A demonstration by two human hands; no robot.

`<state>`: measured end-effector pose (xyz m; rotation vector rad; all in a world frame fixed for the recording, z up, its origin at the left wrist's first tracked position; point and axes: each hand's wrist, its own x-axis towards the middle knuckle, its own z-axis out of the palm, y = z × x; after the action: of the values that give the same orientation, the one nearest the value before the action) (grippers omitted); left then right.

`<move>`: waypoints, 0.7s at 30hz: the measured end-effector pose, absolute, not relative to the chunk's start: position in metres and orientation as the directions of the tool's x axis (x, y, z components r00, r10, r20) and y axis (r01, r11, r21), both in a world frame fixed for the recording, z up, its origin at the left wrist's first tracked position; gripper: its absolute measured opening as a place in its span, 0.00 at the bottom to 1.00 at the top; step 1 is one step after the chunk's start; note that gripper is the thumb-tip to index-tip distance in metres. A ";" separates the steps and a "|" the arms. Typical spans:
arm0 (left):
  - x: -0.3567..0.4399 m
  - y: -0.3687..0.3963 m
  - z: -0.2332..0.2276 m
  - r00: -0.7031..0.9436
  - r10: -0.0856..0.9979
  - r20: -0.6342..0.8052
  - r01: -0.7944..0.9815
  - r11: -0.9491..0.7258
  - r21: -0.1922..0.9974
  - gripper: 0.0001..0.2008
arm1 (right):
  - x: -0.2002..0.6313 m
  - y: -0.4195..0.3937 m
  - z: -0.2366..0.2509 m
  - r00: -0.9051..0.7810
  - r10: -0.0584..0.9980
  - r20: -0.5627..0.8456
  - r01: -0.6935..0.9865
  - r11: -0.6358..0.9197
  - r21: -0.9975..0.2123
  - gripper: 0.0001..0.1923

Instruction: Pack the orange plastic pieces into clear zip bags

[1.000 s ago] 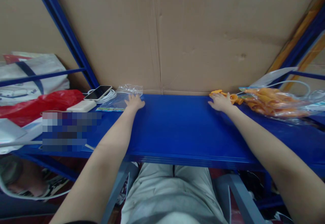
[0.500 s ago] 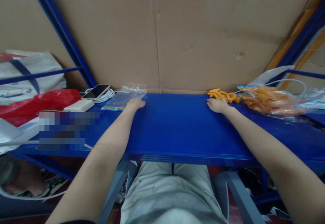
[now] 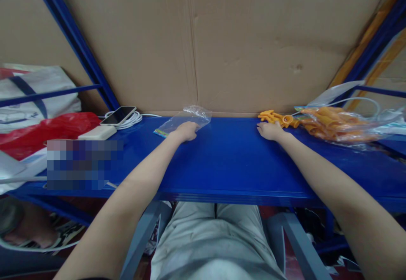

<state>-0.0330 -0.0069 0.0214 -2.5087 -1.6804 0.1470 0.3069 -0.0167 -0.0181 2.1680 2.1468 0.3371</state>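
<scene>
Blue shelf (image 3: 222,161): bare across frame centre, cardboard wall closing the far edge; open sliding room lies between the hands. Bag of orange parts (image 3: 339,128), right: bulky, slippery film. Clear bag (image 3: 185,118), centre-left at the far edge: light, limp, likely slippery; best pinched at a corner. Left hand (image 3: 186,131) rests on its near edge, grip not discernible. Right hand (image 3: 269,131) lies flat, empty, just beside a loose orange piece (image 3: 275,117).

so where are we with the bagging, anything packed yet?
Done: nothing packed; the small clear bag looks flat and empty. In hand: left hand rests on that bag, right hand lies beside one loose orange part. Left: that part, plus the many orange ones in the big bag at right.
</scene>
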 end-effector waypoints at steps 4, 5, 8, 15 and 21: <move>-0.028 -0.006 0.018 0.456 0.890 -0.003 0.886 -0.454 -0.092 0.31 | 0.306 -0.017 -0.018 0.011 0.994 0.105 0.980 -0.032 0.196 0.27; -0.028 -0.005 0.017 0.471 0.882 0.002 0.880 -0.469 -0.077 0.31 | 0.306 -0.017 -0.018 0.014 0.995 0.103 0.981 -0.034 0.194 0.27; -0.026 -0.002 0.014 0.513 0.858 0.011 0.857 -0.512 -0.050 0.29 | 0.306 -0.016 -0.017 0.016 0.996 0.087 0.982 -0.032 0.187 0.27; -0.023 -0.005 0.009 0.628 0.773 -0.088 0.778 -0.624 0.076 0.42 | 0.304 -0.018 -0.015 0.020 0.997 0.072 0.980 -0.034 0.196 0.27; -0.009 -0.013 0.003 0.701 0.711 -0.058 0.713 -0.696 0.087 0.40 | 0.300 -0.020 -0.012 0.032 0.998 0.049 0.979 -0.041 0.198 0.27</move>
<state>-0.0086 -0.0132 0.0031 -2.9916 -1.2564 0.0322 0.3002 -0.0204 -0.0119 2.1754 2.0962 0.2630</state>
